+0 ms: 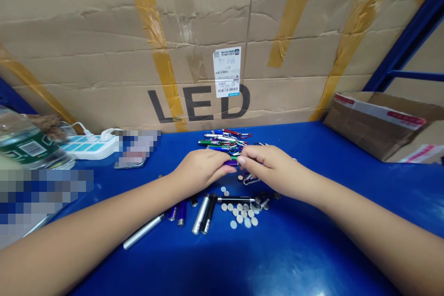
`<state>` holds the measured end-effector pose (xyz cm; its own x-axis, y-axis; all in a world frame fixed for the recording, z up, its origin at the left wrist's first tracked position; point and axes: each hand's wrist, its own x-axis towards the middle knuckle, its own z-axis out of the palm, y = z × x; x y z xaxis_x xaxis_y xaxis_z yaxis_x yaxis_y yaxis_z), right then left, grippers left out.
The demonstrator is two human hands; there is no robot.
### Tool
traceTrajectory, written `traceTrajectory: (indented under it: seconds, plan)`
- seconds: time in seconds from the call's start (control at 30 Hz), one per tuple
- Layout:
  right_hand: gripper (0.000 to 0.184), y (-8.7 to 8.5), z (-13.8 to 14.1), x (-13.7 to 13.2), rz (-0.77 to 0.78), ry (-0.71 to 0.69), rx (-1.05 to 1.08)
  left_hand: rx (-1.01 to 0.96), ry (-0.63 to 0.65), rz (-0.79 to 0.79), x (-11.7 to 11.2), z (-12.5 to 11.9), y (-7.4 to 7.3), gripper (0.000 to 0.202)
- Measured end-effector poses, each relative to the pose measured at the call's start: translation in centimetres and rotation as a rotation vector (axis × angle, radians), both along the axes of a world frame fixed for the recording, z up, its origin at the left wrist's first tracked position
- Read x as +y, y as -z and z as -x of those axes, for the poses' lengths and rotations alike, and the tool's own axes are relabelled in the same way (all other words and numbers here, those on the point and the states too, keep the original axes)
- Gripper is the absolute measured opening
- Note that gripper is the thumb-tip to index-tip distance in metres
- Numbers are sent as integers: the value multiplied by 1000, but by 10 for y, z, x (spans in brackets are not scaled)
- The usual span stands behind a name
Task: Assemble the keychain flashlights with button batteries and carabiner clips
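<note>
Over the table my left hand (199, 170) and my right hand (268, 166) meet, fingertips almost touching. A slim purple mini flashlight (231, 163) shows between the left thumb and fingers, and my right thumb and index finger pinch its right end; the fingers cover most of it. Just behind my hands lies a pile of coloured mini flashlights (222, 138) with carabiner clips. Nearer to me are several button batteries (240, 218). Beside them lie a silver tube (201, 213), black tubes (209, 215), and a purple tube (181, 214).
A large cardboard box (194, 23) marked LED stands at the back of the blue table (277, 259). An open carton (374, 125) sits at right. On the left are a power strip (90, 147), a phone (132, 163) and a plastic bottle (31, 143). Another silver tube (144, 232) lies beside my left forearm.
</note>
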<state>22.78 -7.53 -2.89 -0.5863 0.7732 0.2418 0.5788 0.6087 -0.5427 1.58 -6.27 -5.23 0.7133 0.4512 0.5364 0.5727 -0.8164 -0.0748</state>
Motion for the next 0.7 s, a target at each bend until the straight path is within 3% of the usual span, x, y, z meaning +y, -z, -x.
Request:
traceTrajectory:
  seconds: [0.13,0.27,0.47,0.63,0.7]
  plan:
    - [33,0,-1,2,52,0,46,11,-10,29,-1,0,0,41]
    - [33,-2,-3,1,-19,-25,51,-21,-59,141,-2,-2,-1,37]
    - [29,-4,-5,2,-100,-38,-62,11,-45,137,1,-1,0,39]
    - [25,-2,-3,3,175,-39,69,37,1,52,2,-2,0,44]
    - [29,-3,-8,5,185,-16,80,19,-24,93,1,-4,-1,40]
